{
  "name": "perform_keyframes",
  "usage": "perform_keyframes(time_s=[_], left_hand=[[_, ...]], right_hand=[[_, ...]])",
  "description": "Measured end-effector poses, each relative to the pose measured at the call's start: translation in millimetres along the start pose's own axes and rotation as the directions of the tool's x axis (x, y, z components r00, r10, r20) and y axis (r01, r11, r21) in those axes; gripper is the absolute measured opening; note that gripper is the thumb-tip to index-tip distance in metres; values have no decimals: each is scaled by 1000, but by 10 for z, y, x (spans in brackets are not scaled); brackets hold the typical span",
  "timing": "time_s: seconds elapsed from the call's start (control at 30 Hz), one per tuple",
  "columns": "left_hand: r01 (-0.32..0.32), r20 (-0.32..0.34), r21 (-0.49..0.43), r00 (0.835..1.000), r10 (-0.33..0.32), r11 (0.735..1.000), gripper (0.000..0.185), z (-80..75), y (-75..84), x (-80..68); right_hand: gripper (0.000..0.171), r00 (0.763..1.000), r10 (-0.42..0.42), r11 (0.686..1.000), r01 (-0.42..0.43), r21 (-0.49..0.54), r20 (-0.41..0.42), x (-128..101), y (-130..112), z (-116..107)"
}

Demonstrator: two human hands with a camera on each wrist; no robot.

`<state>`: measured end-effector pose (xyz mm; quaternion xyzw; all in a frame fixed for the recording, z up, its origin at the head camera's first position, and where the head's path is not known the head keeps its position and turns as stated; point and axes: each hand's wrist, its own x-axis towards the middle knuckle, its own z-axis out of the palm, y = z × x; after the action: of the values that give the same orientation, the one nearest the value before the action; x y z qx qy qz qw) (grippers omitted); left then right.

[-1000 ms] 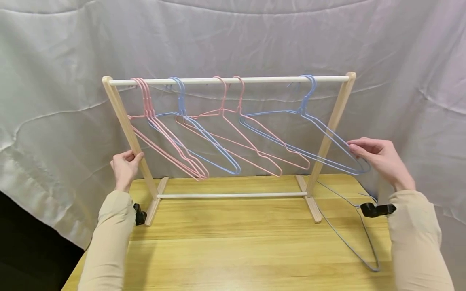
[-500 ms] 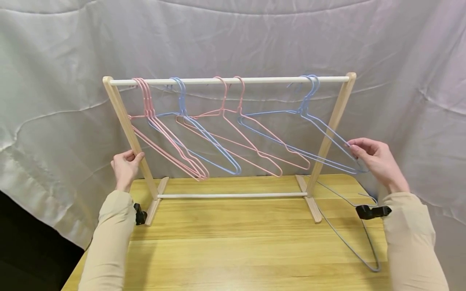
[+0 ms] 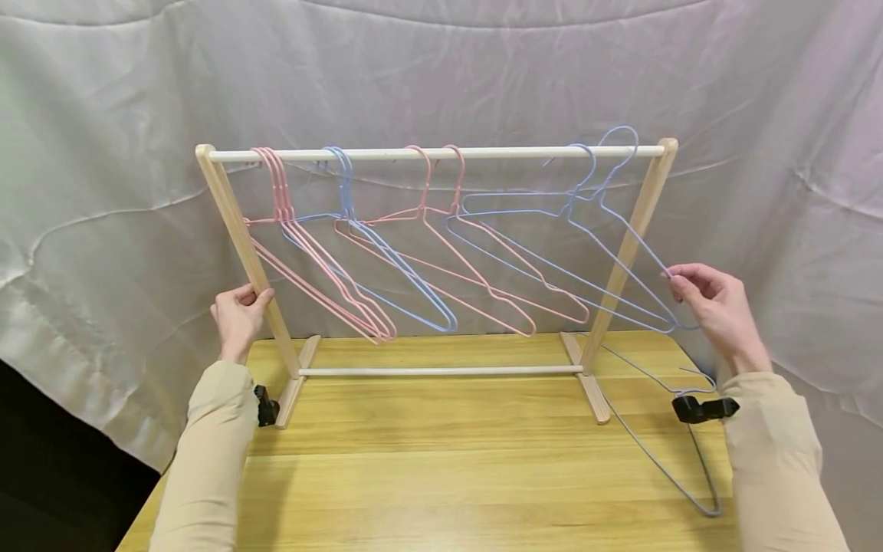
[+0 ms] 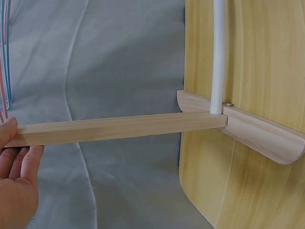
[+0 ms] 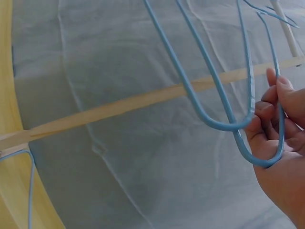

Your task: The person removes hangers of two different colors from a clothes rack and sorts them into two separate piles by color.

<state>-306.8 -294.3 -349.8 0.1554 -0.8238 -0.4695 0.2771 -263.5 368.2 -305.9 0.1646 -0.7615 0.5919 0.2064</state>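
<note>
A wooden rack with a white top rail (image 3: pixel 510 152) stands on the table, with several wire hangers on it. My right hand (image 3: pixel 717 307) pinches a blue hanger (image 5: pixel 267 163) by the outer end of its shoulder, between thumb and fingers. That hanger's hook (image 3: pixel 625 128) stands raised above the rail near the right post (image 3: pixel 651 188). Just left of it, a second blue hanger (image 5: pixel 219 126) hangs on the rail. At the other side, my left hand (image 3: pixel 237 318) grips the rack's left post (image 4: pixel 109 129) partway down, thumb on one face and fingers on the other.
Several pink hangers (image 3: pixel 276 184) hang bunched at the left, then blue hangers (image 3: pixel 345 192) and two spaced pink ones (image 3: pixel 456 188). A grey-blue hanger (image 3: pixel 710 512) lies on the table (image 3: pixel 441 475) at right. A grey curtain (image 3: pixel 441 77) hangs behind.
The blue hanger in my right hand has come away from the other blue one, its hook moving up and right over the rail. My left hand keeps its place on the post.
</note>
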Motion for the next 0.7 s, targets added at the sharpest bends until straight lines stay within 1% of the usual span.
perform_keyframes(time_s=[0.07, 0.13, 0.3, 0.4, 0.6, 0.7], left_hand=[[-1, 0, 3, 1000, 1, 1000, 31, 2, 2, 0], [-7, -1, 3, 1000, 7, 1000, 32, 5, 1, 0], [-21, -8, 2, 1000, 21, 1000, 30, 16, 0, -4], [-10, -7, 0, 1000, 10, 1000, 31, 19, 2, -4], [7, 1, -3, 1000, -7, 1000, 33, 19, 4, 2], [6, -3, -2, 1000, -6, 1000, 33, 15, 2, 4]], right_hand=[[23, 1000, -4, 996, 5, 91, -13, -12, 29, 32], [20, 1000, -12, 988, 16, 155, -27, -23, 56, 65], [16, 997, -14, 982, 29, 186, -81, -39, 97, 141], [14, 995, -6, 976, 28, 217, -103, -38, 117, 178], [14, 986, 4, 971, 37, 235, -168, -33, 146, 240], [13, 982, 3, 960, 50, 275, -191, -29, 155, 267]])
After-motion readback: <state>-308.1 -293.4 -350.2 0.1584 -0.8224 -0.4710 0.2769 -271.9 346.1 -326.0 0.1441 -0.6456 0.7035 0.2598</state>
